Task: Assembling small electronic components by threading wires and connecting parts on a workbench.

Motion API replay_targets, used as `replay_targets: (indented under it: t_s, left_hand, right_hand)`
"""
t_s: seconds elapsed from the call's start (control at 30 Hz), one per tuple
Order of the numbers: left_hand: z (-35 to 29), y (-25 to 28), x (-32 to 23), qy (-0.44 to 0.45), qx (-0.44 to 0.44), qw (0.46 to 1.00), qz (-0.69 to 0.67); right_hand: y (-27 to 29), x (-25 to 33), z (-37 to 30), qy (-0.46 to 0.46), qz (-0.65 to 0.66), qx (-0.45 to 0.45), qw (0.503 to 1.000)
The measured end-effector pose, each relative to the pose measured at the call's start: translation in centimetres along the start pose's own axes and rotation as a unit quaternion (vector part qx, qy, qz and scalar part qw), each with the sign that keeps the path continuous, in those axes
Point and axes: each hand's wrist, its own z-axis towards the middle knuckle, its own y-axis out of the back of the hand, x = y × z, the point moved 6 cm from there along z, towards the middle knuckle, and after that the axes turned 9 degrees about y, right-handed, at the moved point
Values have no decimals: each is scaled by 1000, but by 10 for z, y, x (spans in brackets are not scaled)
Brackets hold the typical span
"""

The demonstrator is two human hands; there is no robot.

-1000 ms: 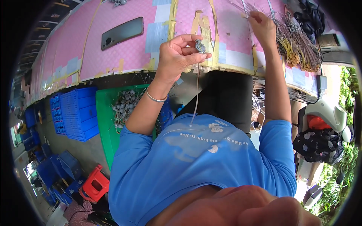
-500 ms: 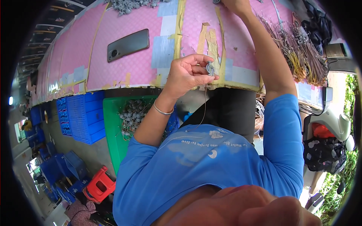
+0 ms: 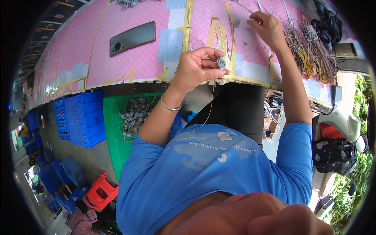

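Over the table's near edge, my left hand [image 3: 194, 68] pinches a small round grey metal part [image 3: 221, 62] between thumb and fingers. A thin brownish wire [image 3: 212, 103] hangs from that part, down toward my shirt. Farther off to the right, my right hand [image 3: 269, 31] is above the pink table covering, its thumb and index finger curled toward each other. A thin wire [image 3: 243, 6] reaches its fingertips; whether they grip it is unclear. Left of this hand, another small grey part [image 3: 236, 22] lies on the covering.
A phone [image 3: 133, 38] lies on the pink-covered table [image 3: 105, 70], left of my left hand. Grey parts [image 3: 131, 3] are heaped at the far edge. Wire bundles [image 3: 313, 58] lie at the right. Below stand a green bin [image 3: 111, 133] of wired grey parts, blue crates [image 3: 84, 121] and a red stool [image 3: 101, 192].
My right hand has come back from the far edge, moving nearer and to the right. My left hand keeps the grey part, now turned slightly and a little farther from me.
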Motion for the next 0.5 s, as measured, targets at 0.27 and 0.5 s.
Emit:
replay_targets:
  t_s: [0.27, 0.5]
  left_hand:
    - [1, -1, 2, -29, 3, 999, 14]
    - [-9, 0, 6, -85, -37, 996, 8]
  right_hand:
    - [-8, 41, -3, 127, 17, -40, 991]
    - [-25, 45, -13, 131, -175, -40, 975]
